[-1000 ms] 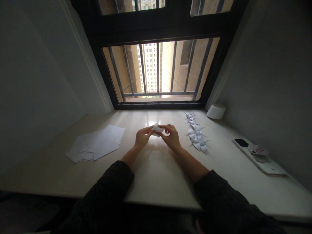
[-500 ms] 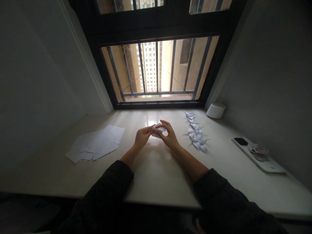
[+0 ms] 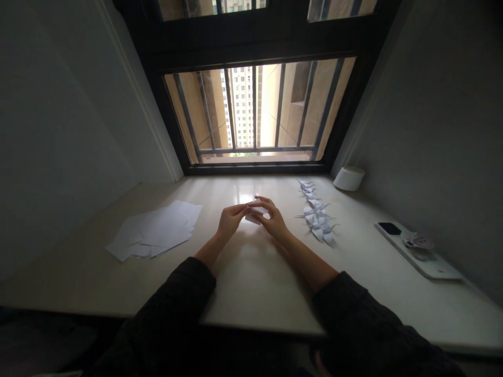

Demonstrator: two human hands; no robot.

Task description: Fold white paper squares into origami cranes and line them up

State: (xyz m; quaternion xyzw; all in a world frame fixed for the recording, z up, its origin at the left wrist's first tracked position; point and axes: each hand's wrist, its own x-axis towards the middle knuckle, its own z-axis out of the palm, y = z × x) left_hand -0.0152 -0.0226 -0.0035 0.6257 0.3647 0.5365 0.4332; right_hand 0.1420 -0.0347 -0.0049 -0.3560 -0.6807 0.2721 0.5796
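At the windowsill (image 3: 251,293), the folded paper (image 3: 260,210) is small and white

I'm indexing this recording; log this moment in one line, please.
left hand: holds folded white paper; right hand: holds same paper; left of hands: white paper sheets; right of hands: origami cranes, phone

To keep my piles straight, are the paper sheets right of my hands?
No, the paper sheets lie left of the left hand, while the paper cranes lie right of the right hand.
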